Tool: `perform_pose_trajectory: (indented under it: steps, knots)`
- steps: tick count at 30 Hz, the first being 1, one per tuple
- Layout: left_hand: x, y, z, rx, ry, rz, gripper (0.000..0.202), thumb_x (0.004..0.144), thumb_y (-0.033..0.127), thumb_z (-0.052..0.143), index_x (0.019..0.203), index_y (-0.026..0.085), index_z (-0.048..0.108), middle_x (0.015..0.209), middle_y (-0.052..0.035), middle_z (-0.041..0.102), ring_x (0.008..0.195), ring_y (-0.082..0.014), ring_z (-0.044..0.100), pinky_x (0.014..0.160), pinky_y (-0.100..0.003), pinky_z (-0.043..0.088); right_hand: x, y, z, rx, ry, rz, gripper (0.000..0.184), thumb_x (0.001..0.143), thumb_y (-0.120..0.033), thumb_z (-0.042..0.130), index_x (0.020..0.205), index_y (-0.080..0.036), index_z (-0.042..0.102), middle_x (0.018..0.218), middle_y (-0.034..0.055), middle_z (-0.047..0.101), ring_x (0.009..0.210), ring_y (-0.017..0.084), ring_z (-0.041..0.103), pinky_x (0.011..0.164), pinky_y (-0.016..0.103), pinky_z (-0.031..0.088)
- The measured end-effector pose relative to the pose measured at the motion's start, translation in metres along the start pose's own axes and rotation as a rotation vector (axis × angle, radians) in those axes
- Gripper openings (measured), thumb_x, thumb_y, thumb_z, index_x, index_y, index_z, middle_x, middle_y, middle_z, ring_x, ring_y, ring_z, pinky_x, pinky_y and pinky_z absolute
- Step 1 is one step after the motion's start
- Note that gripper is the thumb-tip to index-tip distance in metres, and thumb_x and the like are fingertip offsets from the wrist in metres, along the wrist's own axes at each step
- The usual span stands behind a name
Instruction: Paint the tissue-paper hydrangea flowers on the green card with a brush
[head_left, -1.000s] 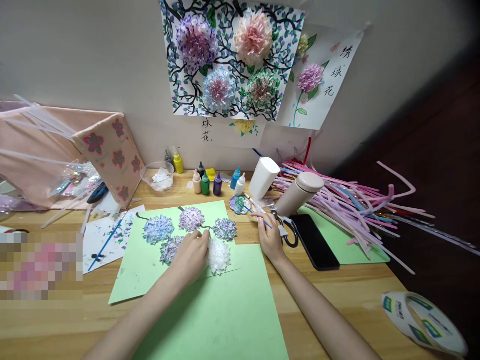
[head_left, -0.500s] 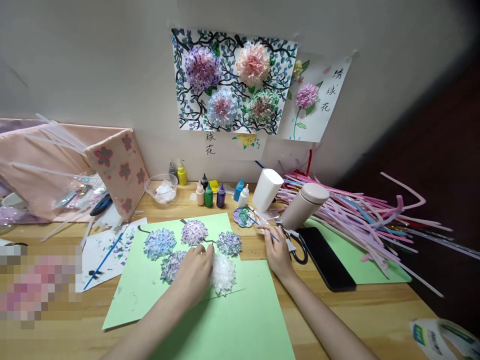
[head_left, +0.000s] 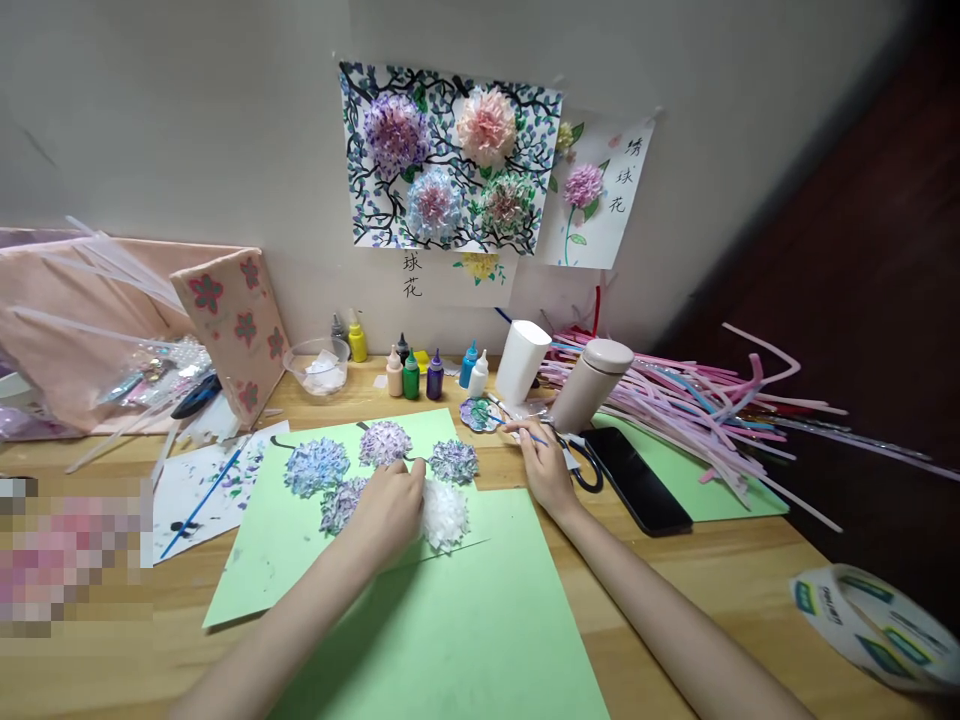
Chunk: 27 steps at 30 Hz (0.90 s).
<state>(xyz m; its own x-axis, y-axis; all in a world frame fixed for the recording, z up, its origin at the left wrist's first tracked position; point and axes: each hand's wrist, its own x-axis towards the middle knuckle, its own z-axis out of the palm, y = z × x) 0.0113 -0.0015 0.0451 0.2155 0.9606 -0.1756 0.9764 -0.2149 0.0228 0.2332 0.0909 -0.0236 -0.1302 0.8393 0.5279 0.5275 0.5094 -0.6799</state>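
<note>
My left hand [head_left: 390, 510] rests curled on a green paper sheet [head_left: 262, 545], its fingers pressed against a white tissue flower [head_left: 445, 514]. Around it are glued three purple-blue tissue flowers [head_left: 316, 466]. My right hand [head_left: 544, 465] pinches a thin blue paintbrush [head_left: 517, 430], whose tip reaches a small paint palette [head_left: 478, 413] with blue and purple paint. A second green sheet [head_left: 465, 640] lies nearer to me, under both forearms.
Small paint bottles [head_left: 411, 375], a white cup [head_left: 523, 362] and a beige flask [head_left: 585, 385] stand behind. Scissors [head_left: 585, 468] and a black phone [head_left: 636, 480] lie right of my hand. Pink strips [head_left: 690, 400] pile at the right; a tape roll [head_left: 870, 625] lies near right.
The view shifted slightly. My right hand has brought the brush a little closer to the palette. My left hand has stayed on the white flower.
</note>
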Motion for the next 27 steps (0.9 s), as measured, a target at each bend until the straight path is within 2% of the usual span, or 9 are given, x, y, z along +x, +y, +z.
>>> perform_pose_trajectory:
  steps: [6, 12, 16, 27]
  knots:
    - [0.003, -0.004, 0.001, -0.045, 0.026, -0.004, 0.03, 0.082, 0.001, 0.034, 0.101, 0.009, 0.056, 0.083, -0.0149, 0.064, 0.088, -0.0285, 0.058, 0.074, -0.036, 0.04, 0.001, -0.002, -0.001, 0.024, -0.002, 0.011, 0.033, 0.096, -0.031, 0.034, 0.094, -0.023, 0.067, 0.099, 0.0063, 0.068, 0.099, 0.023, 0.057, 0.088, 0.037, 0.043]
    - [0.007, -0.015, -0.001, -0.113, 0.046, 0.013, 0.028, 0.09, 0.012, 0.031, 0.103, 0.013, 0.056, 0.088, -0.0116, 0.067, 0.091, -0.026, 0.059, 0.079, -0.036, 0.04, 0.002, 0.0, 0.0, 0.036, 0.013, 0.028, 0.034, 0.096, -0.033, 0.035, 0.094, -0.023, 0.067, 0.099, 0.0064, 0.068, 0.099, 0.023, 0.057, 0.088, 0.037, 0.043]
    - [0.011, -0.015, 0.0, -0.11, 0.058, 0.032, 0.028, 0.091, 0.013, 0.03, 0.103, 0.012, 0.056, 0.09, -0.0126, 0.067, 0.091, -0.0265, 0.059, 0.081, -0.037, 0.04, 0.002, 0.004, 0.0, 0.038, 0.022, 0.05, 0.034, 0.096, -0.035, 0.034, 0.094, -0.023, 0.067, 0.097, 0.0066, 0.067, 0.099, 0.023, 0.057, 0.087, 0.037, 0.043]
    - [0.011, -0.016, 0.002, -0.097, 0.044, 0.027, 0.028, 0.09, 0.012, 0.03, 0.102, 0.012, 0.056, 0.086, -0.0137, 0.067, 0.087, -0.028, 0.061, 0.072, -0.035, 0.041, 0.003, 0.008, 0.001, 0.078, 0.01, 0.096, 0.032, 0.095, -0.035, 0.035, 0.09, -0.022, 0.064, 0.097, 0.0064, 0.067, 0.098, 0.023, 0.058, 0.088, 0.036, 0.042]
